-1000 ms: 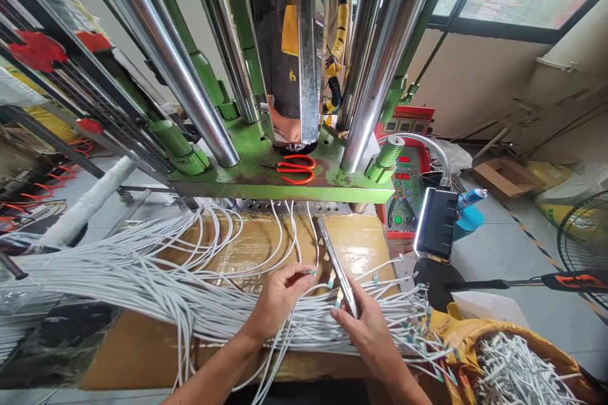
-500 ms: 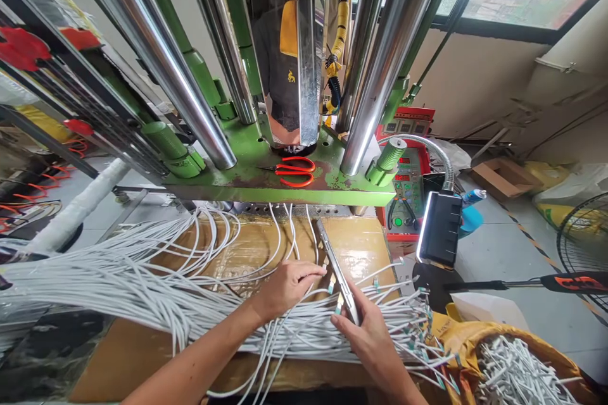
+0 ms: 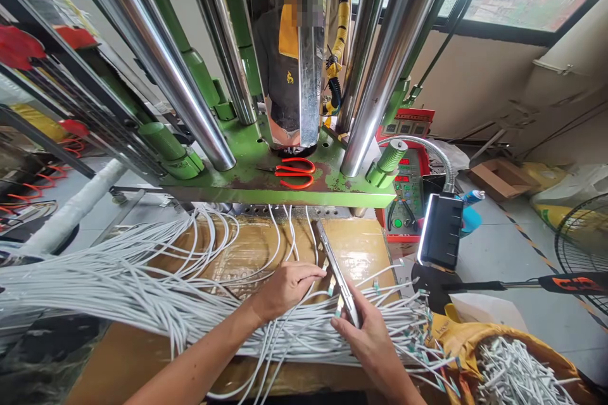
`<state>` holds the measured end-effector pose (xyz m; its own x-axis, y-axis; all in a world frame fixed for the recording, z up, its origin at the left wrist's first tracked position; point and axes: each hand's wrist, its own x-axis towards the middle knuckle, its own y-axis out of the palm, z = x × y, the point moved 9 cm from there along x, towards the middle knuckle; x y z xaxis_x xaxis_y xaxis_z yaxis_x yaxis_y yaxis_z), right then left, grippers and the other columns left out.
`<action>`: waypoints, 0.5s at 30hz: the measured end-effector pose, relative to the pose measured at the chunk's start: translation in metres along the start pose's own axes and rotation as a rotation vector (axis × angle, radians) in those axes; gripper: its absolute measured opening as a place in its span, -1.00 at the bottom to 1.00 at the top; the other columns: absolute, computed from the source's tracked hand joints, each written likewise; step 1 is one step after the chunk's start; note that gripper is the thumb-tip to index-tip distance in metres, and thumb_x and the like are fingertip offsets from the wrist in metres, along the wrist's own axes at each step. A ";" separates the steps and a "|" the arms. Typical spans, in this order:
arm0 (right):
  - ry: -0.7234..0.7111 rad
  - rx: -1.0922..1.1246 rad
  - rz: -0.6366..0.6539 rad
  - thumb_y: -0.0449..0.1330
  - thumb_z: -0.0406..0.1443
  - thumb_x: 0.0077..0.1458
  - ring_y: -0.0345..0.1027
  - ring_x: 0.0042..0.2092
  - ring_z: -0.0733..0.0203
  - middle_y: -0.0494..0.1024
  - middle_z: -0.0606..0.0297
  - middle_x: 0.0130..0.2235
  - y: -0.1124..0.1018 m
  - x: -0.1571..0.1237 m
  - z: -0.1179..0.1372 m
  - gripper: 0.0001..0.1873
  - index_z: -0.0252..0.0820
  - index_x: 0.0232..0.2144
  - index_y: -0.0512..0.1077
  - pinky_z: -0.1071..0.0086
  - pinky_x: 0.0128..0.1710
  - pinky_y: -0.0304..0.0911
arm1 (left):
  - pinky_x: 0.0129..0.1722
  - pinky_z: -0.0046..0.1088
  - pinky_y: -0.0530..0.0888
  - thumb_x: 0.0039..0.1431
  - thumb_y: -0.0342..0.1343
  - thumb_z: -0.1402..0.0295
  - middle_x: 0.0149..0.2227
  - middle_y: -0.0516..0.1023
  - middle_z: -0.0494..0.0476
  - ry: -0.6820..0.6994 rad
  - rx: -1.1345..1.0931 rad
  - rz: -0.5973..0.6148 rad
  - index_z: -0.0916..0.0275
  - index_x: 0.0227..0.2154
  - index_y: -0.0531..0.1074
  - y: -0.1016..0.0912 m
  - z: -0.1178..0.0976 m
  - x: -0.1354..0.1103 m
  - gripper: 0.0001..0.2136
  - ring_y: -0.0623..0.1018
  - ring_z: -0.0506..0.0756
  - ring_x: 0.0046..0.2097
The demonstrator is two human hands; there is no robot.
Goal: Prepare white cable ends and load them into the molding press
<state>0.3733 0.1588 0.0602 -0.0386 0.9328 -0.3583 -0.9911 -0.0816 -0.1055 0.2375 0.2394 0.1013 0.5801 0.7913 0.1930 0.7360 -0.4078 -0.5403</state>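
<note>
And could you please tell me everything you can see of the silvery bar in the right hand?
The silvery bar is long, narrow and looks like metal. It slants away from the right hand, which grips its near end, with the far end toward the green plate. Small gold-and-teal connectors stick out along its left side, where the left hand is close; whether that hand touches the bar is unclear.
</note>
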 end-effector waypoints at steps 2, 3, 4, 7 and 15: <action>-0.005 0.003 -0.002 0.20 -0.28 -0.01 0.13 -0.38 0.29 0.29 0.43 -0.42 0.000 -0.001 0.001 -0.34 -0.21 0.17 0.22 0.43 -0.34 0.15 | -0.07 -0.44 0.50 0.21 0.02 0.46 -0.18 0.64 0.10 -0.004 0.001 -0.001 0.18 -0.19 0.56 0.000 0.001 0.000 -0.76 0.60 0.06 -0.15; -0.005 0.011 -0.001 0.20 -0.28 -0.01 0.12 -0.39 0.29 0.29 0.44 -0.42 0.000 -0.001 0.001 -0.35 -0.21 0.16 0.22 0.43 -0.35 0.14 | -0.07 -0.44 0.50 0.21 0.02 0.46 -0.18 0.64 0.10 -0.002 0.001 0.002 0.18 -0.19 0.57 0.000 0.001 -0.001 -0.76 0.60 0.06 -0.15; -0.002 0.021 0.002 0.20 -0.28 0.00 0.11 -0.40 0.30 0.28 0.44 -0.42 0.000 -0.002 0.001 -0.35 -0.21 0.16 0.22 0.43 -0.36 0.13 | -0.07 -0.44 0.50 0.21 0.02 0.46 -0.18 0.64 0.10 0.001 0.002 0.004 0.18 -0.19 0.57 0.000 0.001 -0.001 -0.77 0.60 0.06 -0.15; 0.012 0.053 0.017 0.21 -0.27 0.01 0.06 -0.42 0.32 0.26 0.45 -0.43 0.002 -0.002 -0.001 -0.36 -0.22 0.16 0.21 0.44 -0.41 0.09 | -0.06 -0.44 0.50 0.21 0.02 0.46 -0.18 0.64 0.10 0.002 0.008 0.007 0.18 -0.20 0.57 0.001 0.000 -0.002 -0.77 0.60 0.05 -0.15; -0.047 0.036 0.002 0.19 -0.35 0.00 0.06 -0.42 0.33 0.23 0.47 -0.46 0.002 -0.004 0.020 -0.48 -0.16 0.06 0.33 0.46 -0.38 0.06 | -0.07 -0.47 0.51 0.22 -0.01 0.42 -0.19 0.64 0.05 -0.014 0.012 -0.011 0.13 -0.20 0.57 -0.001 0.006 0.002 -0.76 0.60 0.06 -0.15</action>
<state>0.3692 0.1619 0.0804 -0.0456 0.9481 -0.3147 -0.9949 -0.0714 -0.0711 0.2359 0.2437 0.0971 0.5670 0.8020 0.1877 0.7380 -0.3934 -0.5482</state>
